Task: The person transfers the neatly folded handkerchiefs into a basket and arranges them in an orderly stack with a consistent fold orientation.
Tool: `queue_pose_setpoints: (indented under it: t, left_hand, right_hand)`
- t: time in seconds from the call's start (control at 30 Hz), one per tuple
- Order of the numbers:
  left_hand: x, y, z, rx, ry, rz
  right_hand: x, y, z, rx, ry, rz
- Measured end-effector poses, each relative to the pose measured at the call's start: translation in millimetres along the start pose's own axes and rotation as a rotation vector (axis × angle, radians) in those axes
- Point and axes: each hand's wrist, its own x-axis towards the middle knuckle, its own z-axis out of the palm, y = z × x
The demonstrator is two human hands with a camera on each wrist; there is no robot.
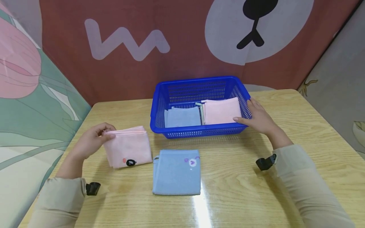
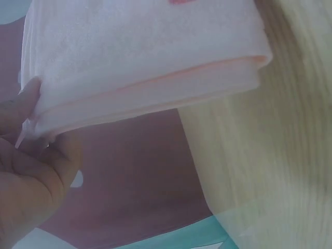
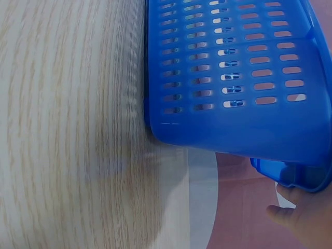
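My left hand [image 1: 90, 141] pinches the left upper corner of a folded pink towel [image 1: 129, 147], thumb in front and fingers behind. The towel hangs a little tilted, with a dark embroidered patch near its lower edge. In the left wrist view its folded layers [image 2: 150, 67] stretch out from the thumb. At the basket's right end, my right hand [image 1: 260, 117] grips the rim of the blue plastic basket [image 1: 196, 129], its thumb reaching over the inside. The right wrist view shows the basket's slotted wall [image 3: 223, 129] and part of that hand [image 3: 306, 215] under the rim.
A folded blue towel [image 1: 176, 174] with a small embroidered face lies on the wooden table [image 1: 233, 190] in front of the basket. Inside the basket sit folded blue cloths [image 1: 183, 117] and a folded pink cloth [image 1: 222, 110]. Behind the table hangs a printed curtain [image 1: 122, 76].
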Motion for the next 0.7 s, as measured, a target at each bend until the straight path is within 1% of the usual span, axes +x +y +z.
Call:
queue_pose_setpoints:
  t: [0.07, 0.27, 0.37, 0.53, 0.7]
  left_hand:
    - [0.5, 1.7, -1.6, -0.006, 0.000, 0.000]
    - [1.3, 8.4, -6.6, -0.026, 0.011, 0.033]
    - [1.4, 12.5, -9.6, -0.055, 0.008, 0.044]
    - [2.4, 18.2, -12.9, -0.107, 0.016, 0.091]
    - [6.4, 24.3, -15.3, -0.134, 0.015, 0.132]
  right_hand:
    - [0, 0, 0.0, -0.003, 0.000, 0.001]
    - [0, 0, -0.3, 0.001, -0.002, 0.003]
    - [-1, 0, -0.4, 0.003, 0.001, 0.001]
    - [0, 0, 0.3, -0.001, 0.001, -0.004]
    - [0, 0, 0.1, 0.000, -0.002, -0.003]
